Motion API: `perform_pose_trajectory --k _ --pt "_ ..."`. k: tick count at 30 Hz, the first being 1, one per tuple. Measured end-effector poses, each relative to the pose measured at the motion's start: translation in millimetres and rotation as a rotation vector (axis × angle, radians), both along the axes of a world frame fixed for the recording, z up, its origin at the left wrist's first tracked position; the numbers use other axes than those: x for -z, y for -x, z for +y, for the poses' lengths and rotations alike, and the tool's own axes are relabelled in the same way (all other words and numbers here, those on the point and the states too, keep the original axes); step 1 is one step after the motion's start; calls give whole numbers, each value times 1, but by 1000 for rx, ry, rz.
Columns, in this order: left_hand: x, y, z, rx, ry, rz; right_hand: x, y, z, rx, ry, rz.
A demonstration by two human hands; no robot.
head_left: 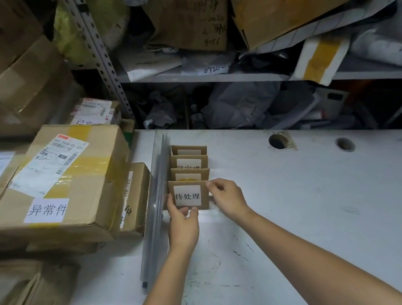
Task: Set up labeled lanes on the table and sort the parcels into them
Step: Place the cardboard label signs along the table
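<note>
Pinching the front label card (187,196) from both sides, you hold it upright on the table (303,202), dead ahead; left hand (182,222) low, right hand (227,197) at its top corner.

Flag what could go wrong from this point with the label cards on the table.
The front card, pinched by the left hand and right hand, stands just ahead of three more cards; moving it could topple them. The left hand is right beside the tilted stack of clear sheets; a nudge might make them slide.
</note>
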State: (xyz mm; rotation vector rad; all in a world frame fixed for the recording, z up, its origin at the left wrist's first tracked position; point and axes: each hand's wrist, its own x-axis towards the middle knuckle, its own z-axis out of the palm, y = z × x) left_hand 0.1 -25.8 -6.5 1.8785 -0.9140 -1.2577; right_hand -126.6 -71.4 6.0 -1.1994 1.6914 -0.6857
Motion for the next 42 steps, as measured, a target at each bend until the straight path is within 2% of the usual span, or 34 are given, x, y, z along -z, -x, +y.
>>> perform_pose_trajectory --k 11,17,21,30,42 --pt "0 -4 9 24 -41 -42 -4 0 0 49 -17 -31" --pt "1 0 2 63 -45 -86 0 -3 4 0 -48 -69" --pt "-9 6 5 66 -41 -31 -3 8 11 50 -19 -61" --pt "-57 75 -5 231 98 5 -53 95 19 210 33 -18" --pt "-82 206 -56 393 61 -22 -58 228 -29 260 13 18"
